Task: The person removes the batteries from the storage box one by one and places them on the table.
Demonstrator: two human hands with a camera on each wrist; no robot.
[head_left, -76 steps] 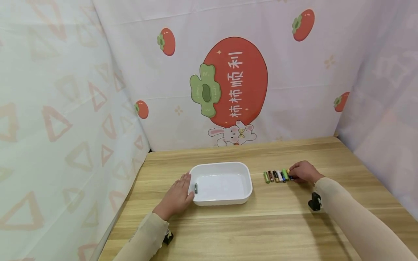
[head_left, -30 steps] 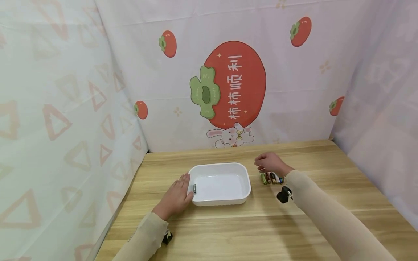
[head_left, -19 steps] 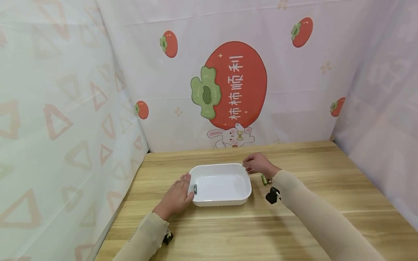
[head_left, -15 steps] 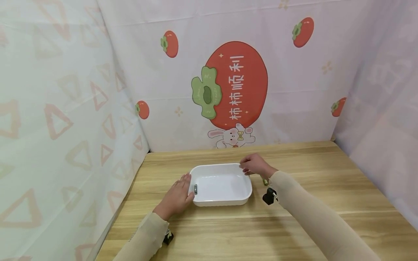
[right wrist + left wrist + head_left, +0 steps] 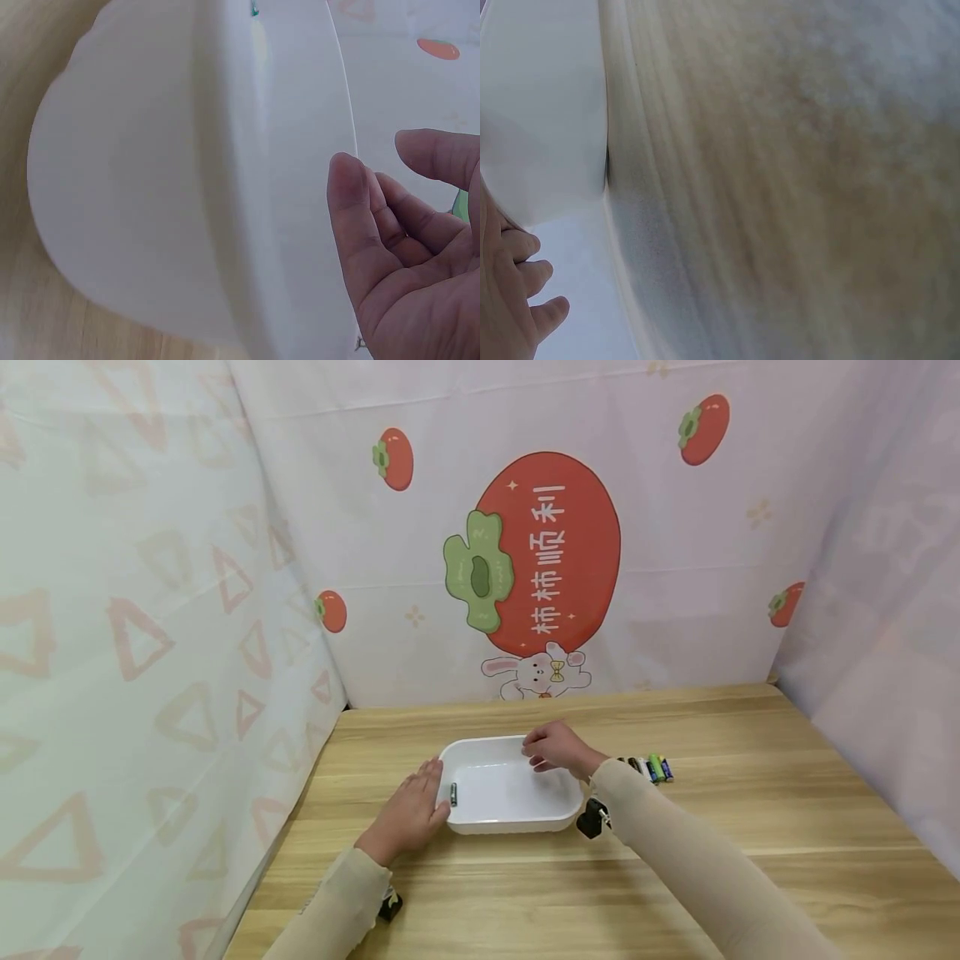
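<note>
A white rectangular tray [image 5: 510,822] sits on the wooden table. Inside it, near the left wall, lies one dark battery [image 5: 453,794]. My left hand [image 5: 408,810] rests against the tray's left end with its fingers extended; its fingertips [image 5: 536,276] show in the left wrist view. My right hand [image 5: 558,750] is over the tray's right rear part, fingers loosely bent. In the right wrist view its thumb and fingers stand apart, with nothing seen between them. To the tray's right lies a row of batteries [image 5: 657,767], partly hidden behind the right forearm.
The wooden table [image 5: 480,910] extends in front of the tray and to its right. A white printed cloth [image 5: 652,543] hangs behind the table, with more cloth at the left and right sides.
My right hand has left the right end of the battery row and moved left over the tray. The left hand and the battery in the tray have stayed in place.
</note>
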